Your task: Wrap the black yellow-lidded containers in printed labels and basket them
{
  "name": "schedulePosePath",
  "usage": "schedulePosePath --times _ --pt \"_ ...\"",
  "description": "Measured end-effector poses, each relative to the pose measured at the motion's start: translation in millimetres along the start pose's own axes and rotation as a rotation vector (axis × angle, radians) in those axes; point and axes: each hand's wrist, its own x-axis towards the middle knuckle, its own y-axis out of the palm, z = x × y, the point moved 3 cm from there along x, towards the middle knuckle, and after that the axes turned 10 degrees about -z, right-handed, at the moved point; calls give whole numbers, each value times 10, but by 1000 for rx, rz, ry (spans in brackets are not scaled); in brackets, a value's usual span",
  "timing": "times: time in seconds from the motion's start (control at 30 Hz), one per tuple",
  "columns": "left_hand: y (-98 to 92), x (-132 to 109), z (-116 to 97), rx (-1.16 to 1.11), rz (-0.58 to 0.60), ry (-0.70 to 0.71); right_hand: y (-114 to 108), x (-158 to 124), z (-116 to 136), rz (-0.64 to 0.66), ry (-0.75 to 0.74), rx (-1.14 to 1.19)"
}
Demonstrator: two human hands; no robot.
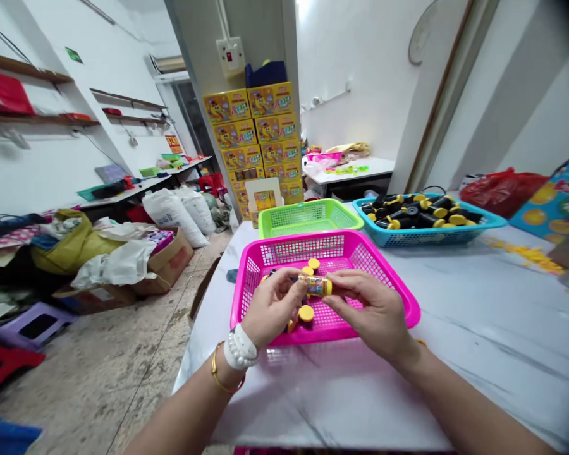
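Above the pink basket (322,335), a small tube (317,285) with a printed label and a yellow cap lies sideways between my hands. My left hand (277,303) pinches its left end between thumb and fingers. The fingers of my right hand (372,309) close on the yellow cap at its right end. Below them in the basket are several yellow-capped pieces, one cap (306,313) facing up under the tube and another cap (313,263) behind it. My left hand hides part of the basket's contents.
Behind the pink basket stands a green basket (312,218). A blue basket (431,236) full of black tubes with yellow caps is at the back right, near yellow bits (526,254) and a red bag (505,193). Stacked yellow boxes (272,126) rise beyond the table.
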Motion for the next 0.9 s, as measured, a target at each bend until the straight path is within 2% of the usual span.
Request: schedulePosePath --times 0.07,0.13,0.27,0.33,0.4,0.5,0.57,0.63,0.77,0.83,0.9 --pt "32 -2 4 -30 20 -17 -22 -9 25 3 -90 -70" --pt "50 -23 17 -65 45 -12 -20 -14 44 21 -48 -54" --pt "37 -99 55 -51 40 72 60 -34 6 140 360 176" --pt "24 -139 77 28 20 104 97 -55 -15 193 492 250" --pt "8 -166 98 87 -10 113 95 -66 -20 175 458 238" --pt "-16 -175 134 34 -39 62 54 -83 7 93 208 83" --pt "-19 -173 159 -62 -24 9 45 -102 24 73 115 4" --pt "-13 -177 167 -124 -9 2 59 -113 10 91 207 52" --pt "-3 -191 154 -75 -30 71 101 -85 -40 172 555 253" --pt "-1 -188 154 -44 -27 63 95 -41 -48 210 620 306" --pt "0 -175 170 -36 5 6 79 0 -46 267 623 345"
